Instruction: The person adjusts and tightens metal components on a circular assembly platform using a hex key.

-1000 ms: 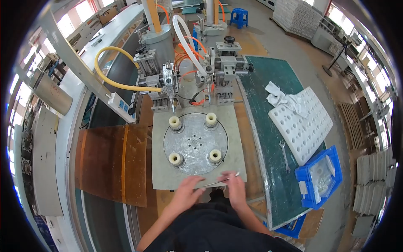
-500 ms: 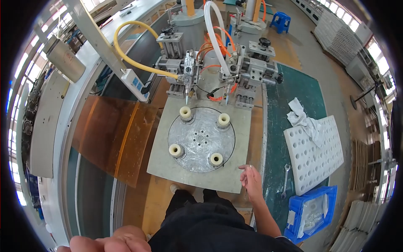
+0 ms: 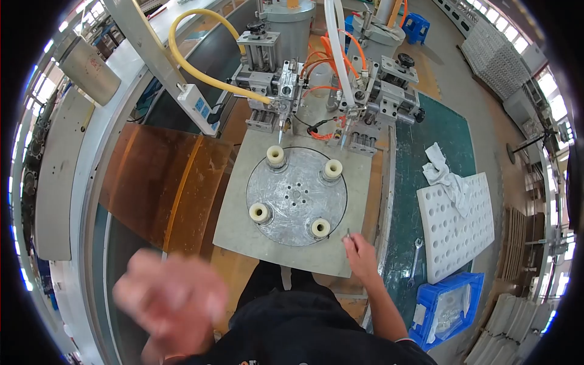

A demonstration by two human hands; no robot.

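Note:
My right hand is at the front right edge of the metal base plate. Its thumb and fingers are pinched together, and a small thin metallic piece pokes up from the fingertips. Nearest to it is a cream ring-shaped holder on the round turntable, which carries several such holders, each with a dark centre hole. My left hand is raised close to the camera at the lower left, smeared by motion, over the side of the amber panel.
Two dispensing heads with pointed nozzles stand behind the turntable, with hoses. An amber sheet lies at left. On the green bench at right are a perforated white board, a cloth, a wrench and a blue bin.
My left hand has risen from the bottom edge, up and slightly right. My right hand's fingers have come together with a small piece showing at their tips. The view has shifted slightly.

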